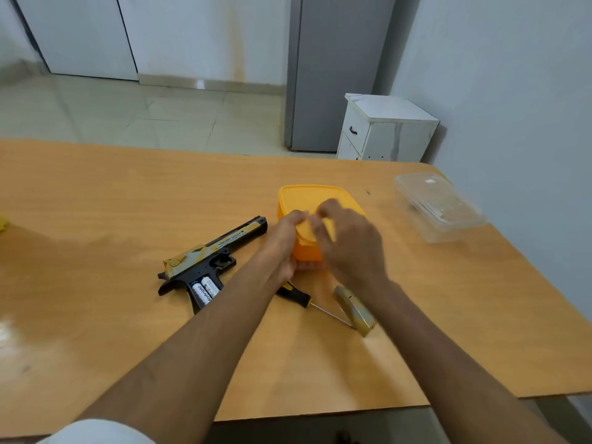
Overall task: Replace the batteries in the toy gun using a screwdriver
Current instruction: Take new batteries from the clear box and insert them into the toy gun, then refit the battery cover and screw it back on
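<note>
The black and gold toy gun lies on its side on the wooden table, left of my hands. Its grip compartment is uncovered and two batteries sit in it. A yellow lidded container stands just beyond the gun's muzzle. My left hand grips the container's near left side. My right hand, blurred, hovers over the lid's near edge with fingers bent. The screwdriver, black and yellow handled, lies under my left wrist. Its tip touches the gold battery cover.
A transparent plastic box sits at the table's far right corner by the wall. A small white cabinet and a grey fridge stand beyond the table. Something yellow shows at the left edge.
</note>
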